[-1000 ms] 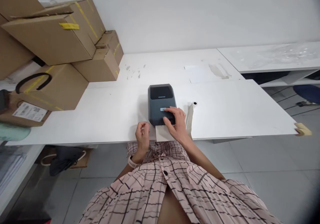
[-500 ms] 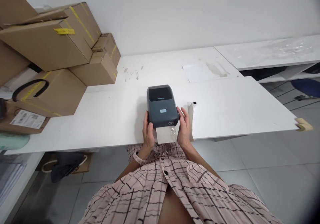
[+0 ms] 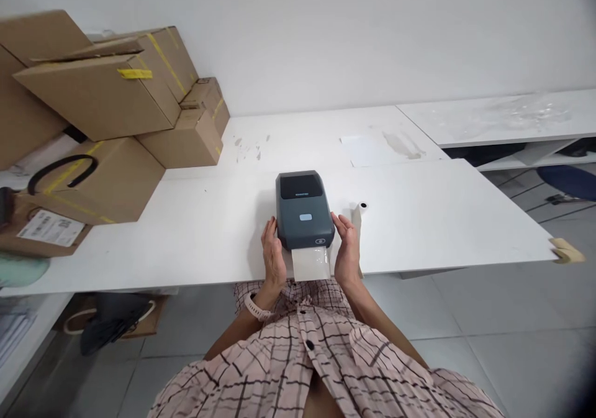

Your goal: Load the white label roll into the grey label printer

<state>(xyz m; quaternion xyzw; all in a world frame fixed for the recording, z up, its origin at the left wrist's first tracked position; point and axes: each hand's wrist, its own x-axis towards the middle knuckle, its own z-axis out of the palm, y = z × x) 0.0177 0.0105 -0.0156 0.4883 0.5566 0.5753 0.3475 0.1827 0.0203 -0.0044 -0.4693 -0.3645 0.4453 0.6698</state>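
A dark grey label printer (image 3: 303,218) stands on the white table (image 3: 442,219) near its front edge. A strip of white label paper (image 3: 311,264) sticks out of its front slot toward me. My left hand (image 3: 272,253) lies against the printer's left side and my right hand (image 3: 347,250) against its right side, so the printer is held between them. The fingers of both hands point away from me along the casing. A watch sits on my left wrist.
Stacked cardboard boxes (image 3: 107,95) fill the table's left end, one bearing a shipping label (image 3: 46,227). A beige paper strip (image 3: 357,216) and a small black hole (image 3: 363,206) lie right of the printer. A white sheet (image 3: 365,148) rests further back. Shelving (image 3: 512,120) stands at right.
My right hand left the top of the printer and went to its right side. My left hand opened from a loose fist and took the left side. More label paper shows.
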